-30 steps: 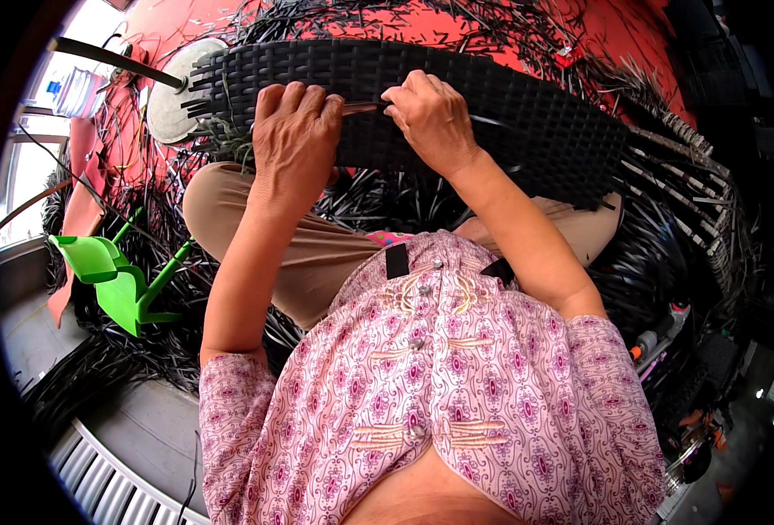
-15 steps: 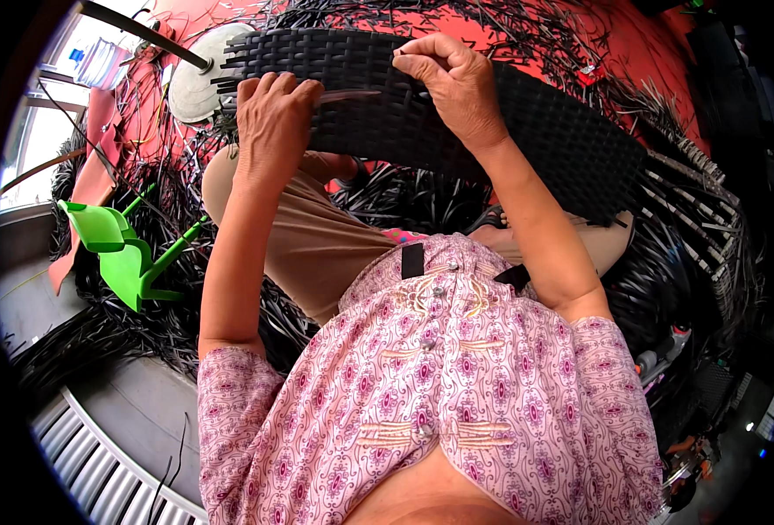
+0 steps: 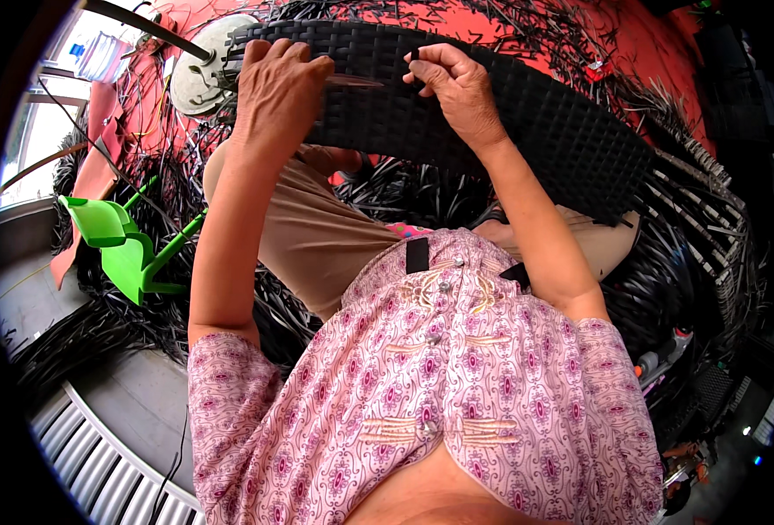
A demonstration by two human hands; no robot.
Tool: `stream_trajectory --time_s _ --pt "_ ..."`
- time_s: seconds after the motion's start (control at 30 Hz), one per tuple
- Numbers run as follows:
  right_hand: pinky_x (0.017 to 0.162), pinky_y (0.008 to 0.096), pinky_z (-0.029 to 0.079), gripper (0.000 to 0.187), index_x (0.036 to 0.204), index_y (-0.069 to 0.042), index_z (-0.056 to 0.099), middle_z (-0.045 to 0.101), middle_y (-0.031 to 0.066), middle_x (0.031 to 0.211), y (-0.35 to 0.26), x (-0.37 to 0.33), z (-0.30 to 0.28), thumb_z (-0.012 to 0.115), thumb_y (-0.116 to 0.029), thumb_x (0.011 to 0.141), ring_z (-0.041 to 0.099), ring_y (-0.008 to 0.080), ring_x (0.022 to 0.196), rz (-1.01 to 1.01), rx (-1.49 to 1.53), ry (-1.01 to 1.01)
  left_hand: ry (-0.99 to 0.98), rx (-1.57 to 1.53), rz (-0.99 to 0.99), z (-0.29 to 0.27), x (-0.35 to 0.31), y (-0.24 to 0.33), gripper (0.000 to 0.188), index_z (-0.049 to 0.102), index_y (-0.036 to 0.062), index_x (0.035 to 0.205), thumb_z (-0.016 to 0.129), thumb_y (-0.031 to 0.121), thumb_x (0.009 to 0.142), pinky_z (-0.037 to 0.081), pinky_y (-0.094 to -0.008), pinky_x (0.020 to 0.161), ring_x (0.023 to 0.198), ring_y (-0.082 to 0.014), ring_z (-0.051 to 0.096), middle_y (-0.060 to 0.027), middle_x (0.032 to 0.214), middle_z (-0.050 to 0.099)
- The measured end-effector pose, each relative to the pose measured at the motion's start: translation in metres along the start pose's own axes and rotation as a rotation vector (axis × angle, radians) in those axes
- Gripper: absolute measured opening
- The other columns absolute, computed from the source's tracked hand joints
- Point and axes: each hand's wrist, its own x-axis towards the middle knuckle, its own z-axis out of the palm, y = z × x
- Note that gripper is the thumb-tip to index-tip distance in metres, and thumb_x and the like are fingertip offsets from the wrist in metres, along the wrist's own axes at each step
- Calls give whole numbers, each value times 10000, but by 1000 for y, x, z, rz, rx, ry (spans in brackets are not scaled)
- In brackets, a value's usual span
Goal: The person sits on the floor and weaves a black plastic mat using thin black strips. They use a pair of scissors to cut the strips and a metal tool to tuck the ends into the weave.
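A long panel of black woven strips [image 3: 571,144] stretches across in front of me, over my legs, with loose strip ends at its left edge. My left hand [image 3: 284,92] is closed above the panel's left part. From that fist a thin, pointed, blade-like tool [image 3: 356,81] sticks out to the right; its handle is hidden by my fingers. My right hand [image 3: 461,87] pinches a short piece of black strip [image 3: 415,56] between thumb and fingers, just above the weave. The tool's tip lies a little left of my right fingers.
Black strips [image 3: 422,188] lie heaped around my legs and over the red floor [image 3: 527,31]. A round grey base [image 3: 207,79] with a dark pole stands far left. A bright green plastic thing [image 3: 124,262] lies left, above a white slatted piece [image 3: 111,468]. A bundle of strips [image 3: 693,206] lies right.
My left hand has moved up with the tool, which now points slightly down to the right. My right hand has shifted slightly right, and a black strip piece now shows in its pinch.
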Motion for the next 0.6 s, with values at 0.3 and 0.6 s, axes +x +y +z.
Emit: stream_trajectory --time_s 0.3,0.6 --pt "725 243 566 228 1120 -25 712 745 49 970 5 -6 -9 676 -223 1015 734 138 904 42 193 -8 39 38 56 5 6 4 137 711 163 937 651 88 840 404 -403 886 946 -233 606 -31 852 606" --pt "693 220 536 261 1059 -23 719 745 36 914 3 -6 -11 704 -276 996 707 95 844 73 138 -35 33 -208 33 28 -1 -23 116 708 164 945 677 88 863 400 -394 897 919 -241 614 -30 815 587"
